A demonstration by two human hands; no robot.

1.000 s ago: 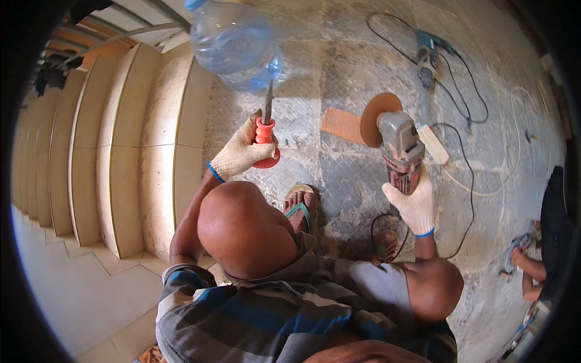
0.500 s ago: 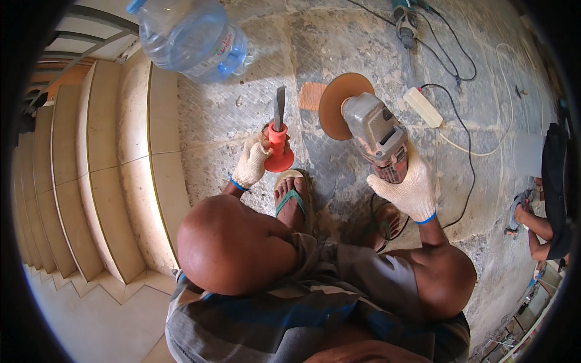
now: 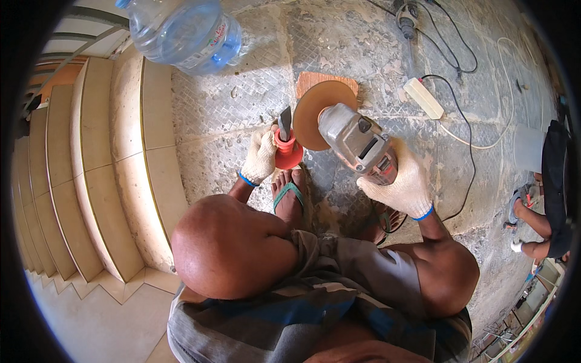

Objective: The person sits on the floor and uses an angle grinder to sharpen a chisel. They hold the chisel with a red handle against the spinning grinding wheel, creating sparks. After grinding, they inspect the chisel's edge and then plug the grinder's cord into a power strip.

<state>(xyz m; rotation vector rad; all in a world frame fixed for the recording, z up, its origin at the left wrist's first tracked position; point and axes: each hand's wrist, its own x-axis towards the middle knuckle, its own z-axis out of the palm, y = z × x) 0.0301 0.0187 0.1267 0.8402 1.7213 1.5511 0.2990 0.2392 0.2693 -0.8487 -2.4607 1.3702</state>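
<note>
My left hand (image 3: 260, 156), in a white knit glove, is closed round a chisel (image 3: 288, 150) with a red guarded grip and a dark flat blade. The blade points up and away, just left of a brown abrasive disc (image 3: 324, 112). That disc sits on a worn grey and red angle grinder (image 3: 363, 144), gripped at its body by my gloved right hand (image 3: 402, 184). Disc and chisel overlap closely in view; I cannot tell whether they touch. Behind the disc lies a reddish-brown block (image 3: 307, 80) on the floor, partly hidden.
Tiled stairs (image 3: 97, 127) rise at the left. A large clear water bottle (image 3: 184, 39) stands at the far left. Cords run across the rough floor from a white power strip (image 3: 423, 98) and a drill (image 3: 407, 23). Another person's leg (image 3: 532, 219) shows at the right edge.
The grinder has moved left toward the chisel. The chisel has tipped, and its blade looks shorter and lower. A white-gloved hand of the other person has appeared at the right.
</note>
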